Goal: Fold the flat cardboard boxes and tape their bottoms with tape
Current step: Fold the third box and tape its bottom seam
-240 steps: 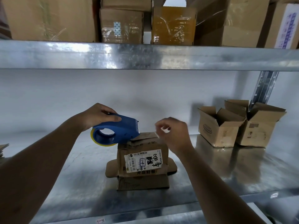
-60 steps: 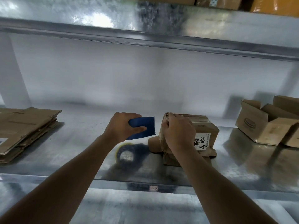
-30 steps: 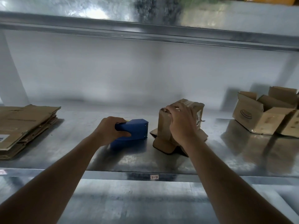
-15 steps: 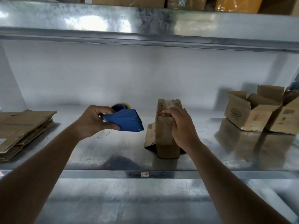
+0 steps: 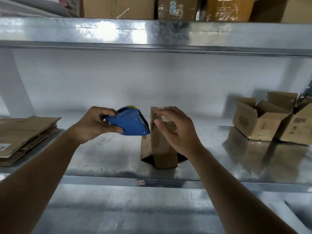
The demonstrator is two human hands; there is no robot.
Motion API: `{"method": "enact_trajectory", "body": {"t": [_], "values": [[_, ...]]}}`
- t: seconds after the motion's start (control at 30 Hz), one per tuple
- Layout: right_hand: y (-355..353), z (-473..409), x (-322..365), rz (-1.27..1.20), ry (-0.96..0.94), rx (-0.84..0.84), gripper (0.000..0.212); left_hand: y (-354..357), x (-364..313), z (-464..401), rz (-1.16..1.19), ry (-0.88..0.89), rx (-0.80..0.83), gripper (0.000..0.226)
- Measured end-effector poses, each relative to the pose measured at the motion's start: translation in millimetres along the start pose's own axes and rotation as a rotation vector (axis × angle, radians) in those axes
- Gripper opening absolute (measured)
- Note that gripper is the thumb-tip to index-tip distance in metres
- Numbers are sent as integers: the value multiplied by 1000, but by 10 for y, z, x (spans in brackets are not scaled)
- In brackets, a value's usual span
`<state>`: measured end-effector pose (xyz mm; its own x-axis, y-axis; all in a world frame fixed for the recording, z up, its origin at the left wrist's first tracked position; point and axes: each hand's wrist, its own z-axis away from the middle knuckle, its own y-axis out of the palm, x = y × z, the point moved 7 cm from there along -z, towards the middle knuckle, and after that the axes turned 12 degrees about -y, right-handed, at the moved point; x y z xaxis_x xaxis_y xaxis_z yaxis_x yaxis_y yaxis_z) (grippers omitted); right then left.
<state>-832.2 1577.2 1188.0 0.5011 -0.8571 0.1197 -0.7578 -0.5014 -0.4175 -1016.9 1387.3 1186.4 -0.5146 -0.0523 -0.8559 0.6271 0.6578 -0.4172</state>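
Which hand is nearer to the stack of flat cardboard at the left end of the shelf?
Left. The left hand, gripping the tape dispenser, is nearer the flat cardboard stack; the right hand is farther away, at the small box.

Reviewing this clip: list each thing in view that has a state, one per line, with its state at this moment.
small cardboard box: stands on the shelf, folded, lower flaps splayed.
tape dispenser: held off the shelf, toothed blade at the box's upper left edge.
left hand: grips the dispenser.
right hand: fingers loosely spread against the box's top right.
flat cardboard stack: unfolded, lying at left.
two finished boxes: upright at right, top flaps open.
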Motion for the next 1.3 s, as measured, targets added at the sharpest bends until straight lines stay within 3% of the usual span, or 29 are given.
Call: {"method": "enact_trajectory", "body": {"t": [0.17,0.27,0.47,0.63,0.73,0.93,1.13,1.2,1.3], "values": [[95,-13,62,-41,33,124,35,-21,-29,32,-39,-5,-23,32],[99,28,55,-20,25,114,34,-52,-27,31,-70,2,-48,47],[63,128,59,43,6,21,24,19,-61,57,-93,-23,-16,51],[-34,210,114,95,43,-100,18,137,-113,106,-98,-52,38,40],[-35,244,104,77,108,-103,20,213,-171,134,-106,-61,71,33],[-91,251,38,-5,218,-187,10,249,-221,171,-117,-66,44,42],[-130,279,20,42,274,-181,10,308,-315,204,-142,-49,39,25],[-136,276,15,78,294,-172,10,348,-352,225,-110,-23,28,31],[-135,248,-6,98,334,-158,12,350,-364,263,-74,-4,17,58]]}}
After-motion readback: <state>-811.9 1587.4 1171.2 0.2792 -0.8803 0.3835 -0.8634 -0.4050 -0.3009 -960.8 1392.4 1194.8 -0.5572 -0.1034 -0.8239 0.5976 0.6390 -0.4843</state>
